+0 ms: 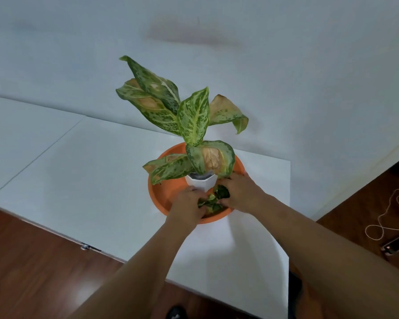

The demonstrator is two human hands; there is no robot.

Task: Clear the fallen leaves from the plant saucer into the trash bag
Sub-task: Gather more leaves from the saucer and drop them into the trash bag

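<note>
An orange plant saucer (159, 199) sits on the white table and holds a small white pot (199, 181) with a speckled green plant (192, 118). A bunch of fallen green leaves (213, 200) lies in the front part of the saucer. My left hand (187, 208) and my right hand (241, 194) are both inside the saucer, cupped around the leaves from either side, fingers curled on them. The trash bag is not in view.
The white table (90, 180) runs left along a white wall, with its right edge just past the saucer. Wooden floor (32, 261) lies in front. A cord (392, 212) and a small device (396, 246) lie on the floor at right.
</note>
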